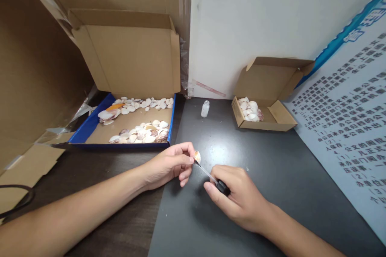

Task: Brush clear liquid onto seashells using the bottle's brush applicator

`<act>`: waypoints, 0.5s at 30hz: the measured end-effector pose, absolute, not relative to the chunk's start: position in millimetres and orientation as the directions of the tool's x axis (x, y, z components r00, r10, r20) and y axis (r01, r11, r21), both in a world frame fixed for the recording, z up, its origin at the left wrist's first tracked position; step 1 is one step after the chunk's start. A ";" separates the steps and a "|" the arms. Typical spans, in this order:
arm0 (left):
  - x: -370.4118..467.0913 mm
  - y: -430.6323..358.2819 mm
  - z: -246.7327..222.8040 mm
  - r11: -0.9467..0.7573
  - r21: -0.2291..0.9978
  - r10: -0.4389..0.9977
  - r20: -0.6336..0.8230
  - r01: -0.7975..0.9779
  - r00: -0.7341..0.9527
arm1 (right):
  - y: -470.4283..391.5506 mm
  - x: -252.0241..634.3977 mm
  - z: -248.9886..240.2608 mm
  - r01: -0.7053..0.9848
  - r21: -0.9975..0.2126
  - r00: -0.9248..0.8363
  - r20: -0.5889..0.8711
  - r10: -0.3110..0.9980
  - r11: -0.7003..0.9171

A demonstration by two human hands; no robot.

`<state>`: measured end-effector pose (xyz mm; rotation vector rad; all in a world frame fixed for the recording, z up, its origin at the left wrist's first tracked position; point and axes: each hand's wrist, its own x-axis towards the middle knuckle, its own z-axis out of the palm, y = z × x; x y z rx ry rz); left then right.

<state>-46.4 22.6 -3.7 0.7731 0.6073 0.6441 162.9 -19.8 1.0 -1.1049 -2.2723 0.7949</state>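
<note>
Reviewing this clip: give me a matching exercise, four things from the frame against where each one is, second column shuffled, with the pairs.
Things:
1. small shell
2. brush cap
3. small bottle
4. small cardboard box

Places:
A. standing alone on the dark table, near the wall
B. pinched in the left hand
C. far right, near the poster, a few shells inside
D. gripped in the right hand

Pairs: 1-B, 2-D, 3-A, 4-C
</note>
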 end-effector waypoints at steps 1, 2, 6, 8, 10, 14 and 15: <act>-46.4 22.6 -3.4 0.553 0.778 0.714 -0.260 -0.297 0.650 | -19.5 162.5 0.6 0.549 -0.677 -0.553 0.145 0.820 0.490; -46.5 22.6 -3.2 0.556 0.776 0.714 -0.264 -0.297 0.648 | -19.3 162.2 0.2 0.573 -0.666 -0.547 0.123 0.828 0.477; -46.9 22.8 -3.6 0.562 0.772 0.715 -0.274 -0.296 0.643 | -19.0 162.8 0.3 0.639 -0.624 -0.503 0.103 0.858 0.449; -47.0 22.9 -3.8 0.561 0.772 0.717 -0.273 -0.298 0.641 | -19.2 163.3 1.4 0.612 -0.637 -0.507 0.138 0.851 0.468; -47.0 22.9 -3.9 0.558 0.774 0.717 -0.268 -0.299 0.643 | -19.5 163.2 2.5 0.556 -0.662 -0.530 0.184 0.828 0.503; -47.3 22.8 -3.8 0.561 0.772 0.713 -0.268 -0.298 0.648 | -19.6 161.4 1.7 0.541 -0.677 -0.557 0.156 0.816 0.499; -47.3 22.8 -3.9 0.561 0.773 0.714 -0.269 -0.297 0.646 | -19.5 161.0 1.1 0.566 -0.669 -0.549 0.130 0.826 0.482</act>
